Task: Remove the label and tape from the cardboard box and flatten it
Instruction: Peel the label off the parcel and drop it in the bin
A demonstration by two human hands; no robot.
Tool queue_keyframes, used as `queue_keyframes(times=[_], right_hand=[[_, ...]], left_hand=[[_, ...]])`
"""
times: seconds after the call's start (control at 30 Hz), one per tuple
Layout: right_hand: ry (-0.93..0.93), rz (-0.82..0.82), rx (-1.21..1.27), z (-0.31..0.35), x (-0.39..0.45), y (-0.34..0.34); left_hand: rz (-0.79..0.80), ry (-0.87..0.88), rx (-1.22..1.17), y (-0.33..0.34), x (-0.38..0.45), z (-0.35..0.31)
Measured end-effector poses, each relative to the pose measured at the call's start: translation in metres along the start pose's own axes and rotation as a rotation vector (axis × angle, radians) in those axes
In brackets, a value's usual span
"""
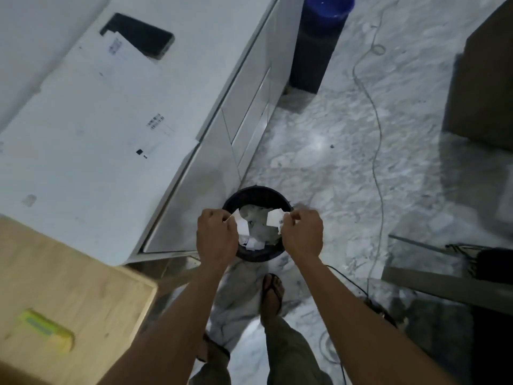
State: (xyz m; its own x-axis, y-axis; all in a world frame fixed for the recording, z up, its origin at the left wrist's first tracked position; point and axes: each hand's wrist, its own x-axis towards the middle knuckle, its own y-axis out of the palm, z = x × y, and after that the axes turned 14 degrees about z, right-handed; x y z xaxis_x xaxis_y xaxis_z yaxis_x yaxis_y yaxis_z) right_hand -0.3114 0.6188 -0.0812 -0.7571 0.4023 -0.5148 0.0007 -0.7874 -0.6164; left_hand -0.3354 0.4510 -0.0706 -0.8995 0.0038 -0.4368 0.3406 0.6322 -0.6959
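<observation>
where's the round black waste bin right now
In the head view, the round black waste bin stands on the marble floor at centre, beside the white cabinet, directly beneath both hands holding torn white label pieces.

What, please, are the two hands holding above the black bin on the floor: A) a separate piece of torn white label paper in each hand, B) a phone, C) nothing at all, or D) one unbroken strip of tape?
A: the left hand pinches one torn white label piece and the right hand pinches another, apart, over the black bin that already holds white scraps.
</observation>
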Motion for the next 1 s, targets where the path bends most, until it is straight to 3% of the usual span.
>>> queue_keyframes(times=[0.37, 0.73, 1.0], right_hand=[[-0.012, 0.229, 0.045, -0.006, 0.044, 0.01], [-0.113, 0.328, 0.058, 0.031, -0.013, -0.028], [-0.202, 0.42, 0.125, 0.046, -0.084, -0.005]], left_hand=[[0.079, -0.093, -0.062, 0.02, 0.032, 0.005], [0.025, -0.112, -0.212, -0.03, -0.04, -0.021], [-0.052, -0.172, -0.377, -0.078, -0.131, 0.009]])
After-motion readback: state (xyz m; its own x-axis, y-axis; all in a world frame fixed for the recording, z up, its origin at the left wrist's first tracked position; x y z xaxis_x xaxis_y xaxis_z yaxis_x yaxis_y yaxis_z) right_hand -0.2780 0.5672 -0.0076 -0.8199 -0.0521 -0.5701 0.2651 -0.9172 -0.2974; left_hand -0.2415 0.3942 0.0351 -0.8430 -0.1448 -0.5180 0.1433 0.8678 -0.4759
